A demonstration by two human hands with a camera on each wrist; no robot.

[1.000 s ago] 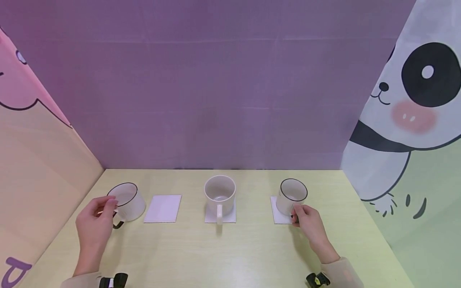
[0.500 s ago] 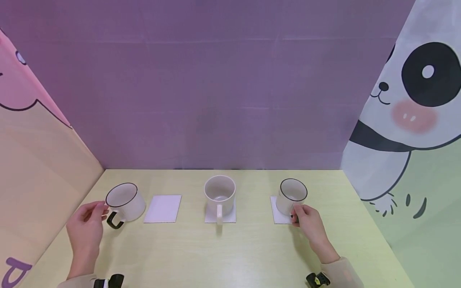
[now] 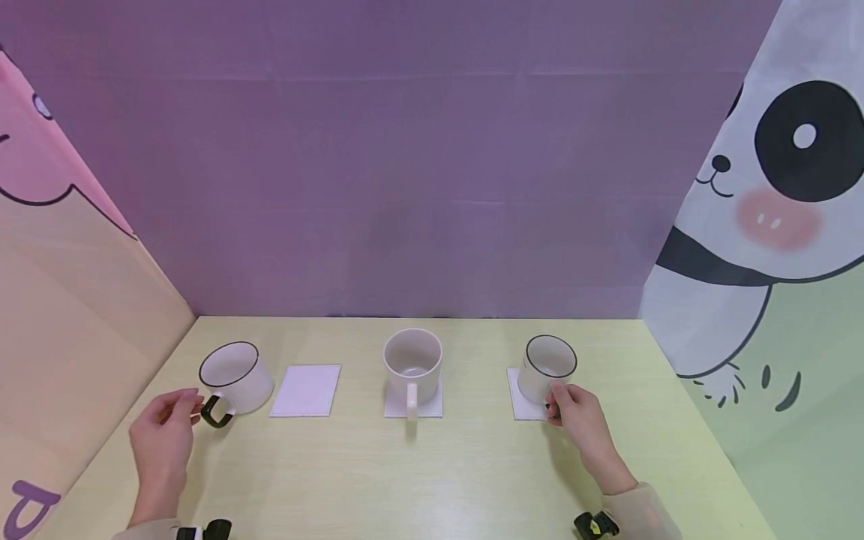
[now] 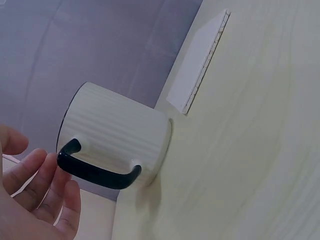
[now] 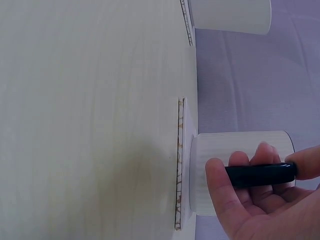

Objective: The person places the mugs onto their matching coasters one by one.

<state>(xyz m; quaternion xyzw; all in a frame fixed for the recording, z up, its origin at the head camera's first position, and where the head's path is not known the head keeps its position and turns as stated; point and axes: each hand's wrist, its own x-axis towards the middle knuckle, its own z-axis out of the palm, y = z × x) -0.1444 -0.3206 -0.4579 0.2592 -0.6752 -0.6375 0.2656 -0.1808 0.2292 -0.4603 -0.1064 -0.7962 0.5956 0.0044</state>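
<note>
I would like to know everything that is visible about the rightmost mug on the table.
The rightmost mug is white and round, with a thin dark rim line and a glossy black handle. It looks like ceramic or enamel; which one is not clear. It stands upright on a flat white coaster, mouth up, handle turned to the near side. The right hand's grip holds that handle; no contents show inside.

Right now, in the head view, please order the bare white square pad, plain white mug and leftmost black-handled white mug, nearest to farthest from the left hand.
1. Leftmost black-handled mug, beside the left hand.
2. Square pad, left of centre.
3. Plain white mug, centre.
</note>
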